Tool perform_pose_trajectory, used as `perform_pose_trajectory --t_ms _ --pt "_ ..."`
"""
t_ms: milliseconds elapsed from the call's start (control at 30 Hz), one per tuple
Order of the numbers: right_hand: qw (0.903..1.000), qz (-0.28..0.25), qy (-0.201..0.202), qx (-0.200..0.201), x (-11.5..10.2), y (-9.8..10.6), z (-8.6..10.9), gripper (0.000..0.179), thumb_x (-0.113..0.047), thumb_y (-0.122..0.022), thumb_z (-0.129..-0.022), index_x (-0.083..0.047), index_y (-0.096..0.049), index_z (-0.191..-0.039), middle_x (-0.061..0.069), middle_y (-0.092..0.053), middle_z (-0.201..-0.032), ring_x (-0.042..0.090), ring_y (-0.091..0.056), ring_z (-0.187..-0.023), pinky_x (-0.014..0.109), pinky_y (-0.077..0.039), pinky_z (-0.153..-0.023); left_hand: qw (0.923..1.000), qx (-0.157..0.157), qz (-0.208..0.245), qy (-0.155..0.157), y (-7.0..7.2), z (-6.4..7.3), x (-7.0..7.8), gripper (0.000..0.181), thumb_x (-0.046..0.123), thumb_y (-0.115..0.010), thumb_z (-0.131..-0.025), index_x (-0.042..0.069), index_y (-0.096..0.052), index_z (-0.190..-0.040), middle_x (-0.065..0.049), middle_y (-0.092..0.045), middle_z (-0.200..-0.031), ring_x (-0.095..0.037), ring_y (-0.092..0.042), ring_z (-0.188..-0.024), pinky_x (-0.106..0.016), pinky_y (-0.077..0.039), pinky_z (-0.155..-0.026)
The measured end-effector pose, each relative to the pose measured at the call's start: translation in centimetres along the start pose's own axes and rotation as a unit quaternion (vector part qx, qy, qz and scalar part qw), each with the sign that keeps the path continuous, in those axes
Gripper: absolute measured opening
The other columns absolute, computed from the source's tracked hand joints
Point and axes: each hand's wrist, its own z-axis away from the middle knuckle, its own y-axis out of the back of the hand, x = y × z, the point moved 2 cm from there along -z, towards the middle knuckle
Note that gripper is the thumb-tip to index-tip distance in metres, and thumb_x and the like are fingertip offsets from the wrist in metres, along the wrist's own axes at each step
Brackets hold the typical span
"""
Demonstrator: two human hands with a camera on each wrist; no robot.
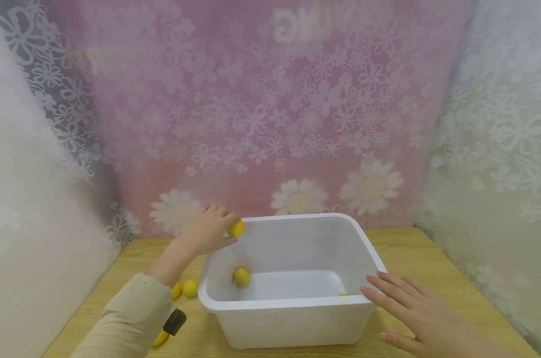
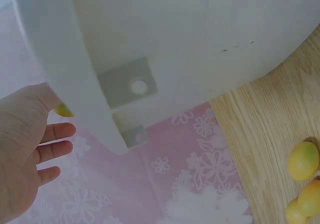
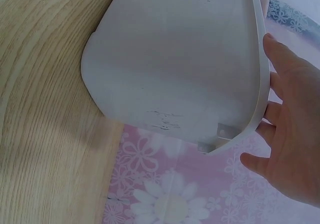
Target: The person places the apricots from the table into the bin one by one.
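A white plastic basin (image 1: 293,304) stands on the wooden table. Above its far left corner my left hand (image 1: 205,231) pinches a small yellow fruit (image 1: 235,228), lemon-like and slightly green, between thumb and fingers. Much of that fruit (image 2: 63,110) is hidden behind the basin rim in the left wrist view. Inside the basin, one similar fruit (image 1: 241,276) lies at the left, and a sliver of yellow (image 1: 342,294) shows behind the front rim. My right hand (image 1: 415,311) has its fingers spread, fingertips at the right rim (image 3: 261,59).
Left of the basin lie several more yellow fruits (image 1: 191,288), partly hidden by the left sleeve (image 1: 132,311). They also appear on the table (image 2: 260,119) in the left wrist view. Flower-patterned curtains (image 1: 270,99) enclose the table behind and at both sides.
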Motion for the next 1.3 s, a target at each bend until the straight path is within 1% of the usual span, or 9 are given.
perform_pose_trajectory --t_ms 133,300,433,567,733,867,967,1100,1300 --pt "0.9999 0.003 -0.004 -0.011 0.0 0.1 0.0 0.072 -0.049 -0.062 -0.083 -0.012 -0.041 -0.141 0.001 -0.033 -0.149 0.01 -0.011 -0.142 0.022 -0.001 -0.114 0.9999 0.007 -0.004 -0.012 -0.3 -0.3 0.3 0.047 0.035 -0.071 -0.08 0.013 -0.06 -0.12 -0.005 -0.059 -0.099 -0.029 -0.051 -0.105 -0.049 -0.034 -0.101" --pt "0.9998 0.005 -0.003 -0.021 0.0 0.1 0.0 0.073 -0.049 -0.064 -0.082 -0.011 -0.042 -0.141 0.003 -0.037 -0.146 0.009 -0.01 -0.142 0.022 -0.001 -0.114 0.9994 0.026 -0.011 -0.018 -0.4 -0.5 0.5 0.044 0.034 -0.073 -0.079 0.008 -0.06 -0.113 -0.007 -0.059 -0.101 -0.029 -0.052 -0.103 -0.048 -0.037 -0.098" --pt "0.9999 -0.003 0.0 -0.014 0.0 -0.2 0.0 0.073 -0.049 -0.062 -0.083 -0.011 -0.041 -0.141 0.003 -0.037 -0.147 0.01 -0.012 -0.142 0.022 -0.001 -0.113 0.9991 0.039 -0.005 -0.017 -0.3 0.1 0.4 0.04 0.032 -0.073 -0.079 0.006 -0.06 -0.108 -0.008 -0.059 -0.101 -0.03 -0.051 -0.103 -0.049 -0.038 -0.095" --pt "0.9999 -0.014 -0.002 -0.002 0.1 -0.4 0.0 0.072 -0.049 -0.064 -0.082 -0.011 -0.043 -0.14 0.002 -0.036 -0.147 0.011 -0.015 -0.141 0.021 -0.002 -0.113 0.999 0.044 0.006 -0.005 -0.2 0.8 0.1 0.038 0.032 -0.071 -0.08 0.005 -0.061 -0.105 -0.009 -0.06 -0.1 -0.031 -0.052 -0.102 -0.048 -0.038 -0.095" --pt "0.9999 -0.01 -0.014 -0.001 0.2 -0.5 0.3 0.074 -0.05 -0.066 -0.079 -0.013 -0.043 -0.14 -0.001 -0.034 -0.149 0.01 -0.012 -0.142 0.021 -0.001 -0.113 0.9982 0.055 0.016 0.014 0.0 1.8 -0.5 0.036 0.033 -0.068 -0.083 0.004 -0.061 -0.102 -0.01 -0.06 -0.102 -0.032 -0.053 -0.102 -0.049 -0.038 -0.094" --pt "0.9998 -0.01 -0.017 -0.002 0.2 -0.4 0.3 0.074 -0.049 -0.067 -0.079 -0.013 -0.044 -0.139 0.0 -0.035 -0.148 0.009 -0.012 -0.142 0.021 -0.002 -0.113 0.997 0.066 0.025 0.032 -0.4 3.0 -1.5 0.034 0.031 -0.066 -0.085 0.003 -0.061 -0.104 -0.012 -0.061 -0.105 -0.034 -0.053 -0.103 -0.05 -0.038 -0.093" --pt "0.9998 -0.015 -0.016 0.003 0.2 -0.3 0.2 0.073 -0.049 -0.066 -0.079 -0.012 -0.045 -0.139 0.0 -0.035 -0.148 0.009 -0.013 -0.142 0.02 -0.002 -0.113 0.9961 0.07 0.024 0.049 -1.0 4.2 -2.5 0.035 0.029 -0.065 -0.086 0.002 -0.061 -0.107 -0.013 -0.061 -0.105 -0.034 -0.054 -0.102 -0.051 -0.039 -0.093" --pt "0.9997 -0.018 -0.01 0.009 0.2 -0.4 0.2 0.071 -0.049 -0.064 -0.081 -0.011 -0.045 -0.139 -0.002 -0.032 -0.149 0.01 -0.014 -0.142 0.021 -0.002 -0.113 0.9947 0.073 0.024 0.069 -1.9 5.9 -3.4 0.032 0.027 -0.065 -0.085 0.002 -0.06 -0.105 -0.013 -0.061 -0.1 -0.034 -0.055 -0.099 -0.051 -0.04 -0.091" --pt "0.9998 -0.015 -0.007 0.006 0.3 -0.5 0.1 0.068 -0.05 -0.059 -0.085 -0.012 -0.044 -0.139 -0.003 -0.03 -0.151 0.01 -0.013 -0.142 0.02 -0.002 -0.113 0.9922 0.071 0.033 0.097 -3.9 7.8 -4.3 0.031 0.026 -0.065 -0.086 0.001 -0.059 -0.104 -0.014 -0.061 -0.099 -0.035 -0.054 -0.097 -0.052 -0.043 -0.087"
